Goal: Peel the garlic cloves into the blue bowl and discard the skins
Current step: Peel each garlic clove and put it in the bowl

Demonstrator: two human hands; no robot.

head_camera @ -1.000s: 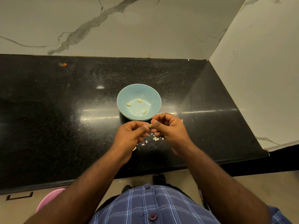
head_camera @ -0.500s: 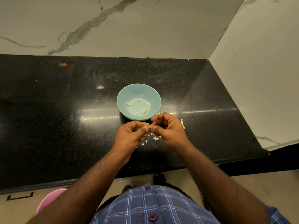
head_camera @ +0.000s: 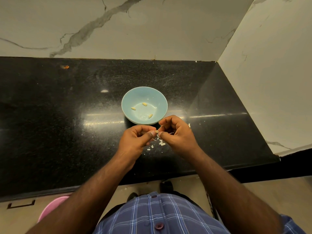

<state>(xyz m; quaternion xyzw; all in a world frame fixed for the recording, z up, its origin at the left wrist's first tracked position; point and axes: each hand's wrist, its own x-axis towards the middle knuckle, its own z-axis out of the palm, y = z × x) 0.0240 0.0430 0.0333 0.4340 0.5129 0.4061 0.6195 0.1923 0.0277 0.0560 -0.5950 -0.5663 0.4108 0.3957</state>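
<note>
While both hands meet just in front of a round pale blue bowl [head_camera: 144, 105], a small pale garlic clove [head_camera: 156, 131] is pinched between them above a polished black speckled stone counter [head_camera: 67, 125]. The left hand [head_camera: 135, 141] has its fingers curled inward, with the thumb and forefinger tip pressed to the clove's left side. The right hand [head_camera: 177, 132] is curled as well, its thumb and forefinger gripping the clove's right side; how much skin remains on the clove is too small to tell. The bowl sits near the middle of the counter, just beyond the knuckles, and three peeled yellowish cloves [head_camera: 144, 104] lie apart from one another on its floor. Small white scraps of garlic skin [head_camera: 162, 143] are scattered on the counter directly under the hands. White marble walls with grey veins [head_camera: 118, 27] rise behind and to the right. Near the bottom edge are a blue checked shirt [head_camera: 160, 215] and part of a pink round tub [head_camera: 50, 208] on the floor.
</note>
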